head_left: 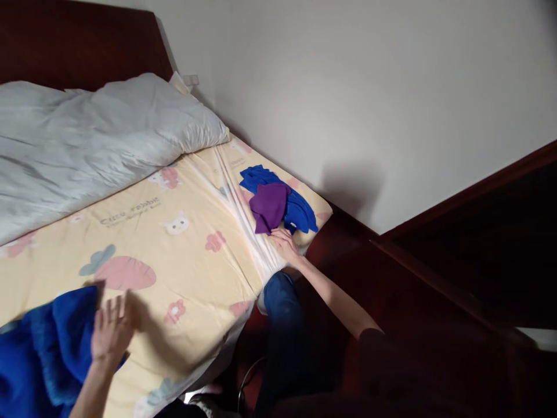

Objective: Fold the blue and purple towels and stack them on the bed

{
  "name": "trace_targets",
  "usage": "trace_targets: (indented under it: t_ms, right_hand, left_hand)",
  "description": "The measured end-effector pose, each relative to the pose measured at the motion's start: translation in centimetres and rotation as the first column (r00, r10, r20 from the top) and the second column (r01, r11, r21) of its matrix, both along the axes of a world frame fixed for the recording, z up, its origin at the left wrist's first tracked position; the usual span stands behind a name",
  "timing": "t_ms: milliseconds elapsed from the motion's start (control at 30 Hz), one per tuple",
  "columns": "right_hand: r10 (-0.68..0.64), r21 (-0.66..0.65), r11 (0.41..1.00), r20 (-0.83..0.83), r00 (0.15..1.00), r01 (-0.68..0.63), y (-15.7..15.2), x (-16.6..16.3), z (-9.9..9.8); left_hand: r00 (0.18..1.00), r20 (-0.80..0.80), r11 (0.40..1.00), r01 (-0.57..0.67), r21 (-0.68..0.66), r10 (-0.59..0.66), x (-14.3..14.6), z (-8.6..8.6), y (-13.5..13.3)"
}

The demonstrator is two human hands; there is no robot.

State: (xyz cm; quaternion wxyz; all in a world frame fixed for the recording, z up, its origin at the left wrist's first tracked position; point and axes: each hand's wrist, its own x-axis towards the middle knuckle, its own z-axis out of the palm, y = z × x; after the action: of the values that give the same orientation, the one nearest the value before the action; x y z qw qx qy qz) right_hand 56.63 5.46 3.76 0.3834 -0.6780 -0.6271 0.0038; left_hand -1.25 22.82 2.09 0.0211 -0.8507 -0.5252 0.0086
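Observation:
A purple cloth lies crumpled on top of a blue cloth at the bed's far right corner. My right hand is at the lower edge of the purple cloth, its fingers closed on that edge. At the lower left, a larger blue cloth lies bunched on the bed and runs out of view. Over its right side is my left hand, open with the fingers stretched out and a little apart.
The bed has a yellow sheet with rabbit and carrot prints. A grey quilt lies by the dark wooden headboard. A white wall rises beyond the corner. My leg is against the bed's edge above the dark floor.

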Motion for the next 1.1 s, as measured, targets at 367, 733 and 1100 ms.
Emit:
trace_targets:
  t_ms: [367,733,1100]
  right_hand:
    - [0.444,0.086,0.896,-0.141,0.885,-0.436,-6.1,-23.7,0.8]
    - [0.483,0.124,0.875,-0.315,0.817,-0.469,-16.0,-30.9,1.8]
    - [0.004,0.104,0.994,-0.412,0.911,0.043,-13.4,-23.9,0.6]
  left_hand:
    - [0.679,0.617,0.895,0.434,0.102,-0.399,15.8,5.7,-20.8]
    - [0.694,0.682,0.960,0.277,0.044,-0.232,7.4,7.6,-30.9]
    - [0.623,0.759,0.963,-0.034,0.268,-0.189,4.3,10.9,-35.6]
